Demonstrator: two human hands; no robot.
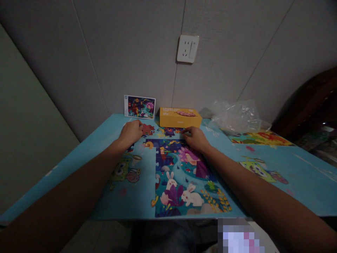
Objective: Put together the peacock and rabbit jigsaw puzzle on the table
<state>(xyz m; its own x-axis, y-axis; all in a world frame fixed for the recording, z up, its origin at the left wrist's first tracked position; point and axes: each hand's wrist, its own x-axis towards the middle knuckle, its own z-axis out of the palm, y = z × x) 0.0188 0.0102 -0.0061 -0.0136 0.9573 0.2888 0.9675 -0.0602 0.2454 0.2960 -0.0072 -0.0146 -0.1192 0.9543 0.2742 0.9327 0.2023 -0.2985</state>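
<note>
A partly built jigsaw puzzle (181,182) with rabbits and purple plants lies on the blue cartoon-printed table cover (289,165). My left hand (131,133) rests with curled fingers at the puzzle's upper left, next to a loose red piece (149,129). My right hand (195,138) sits at the puzzle's top edge, its fingers bent over loose pieces (170,131) in front of the yellow box; whether it grips one is hidden.
A yellow puzzle box (179,117) stands against the wall, with a reference picture card (139,106) leaning to its left. A crumpled clear plastic bag (237,116) lies at the back right. A wall socket (187,48) is above. A dark object (310,102) stands at far right.
</note>
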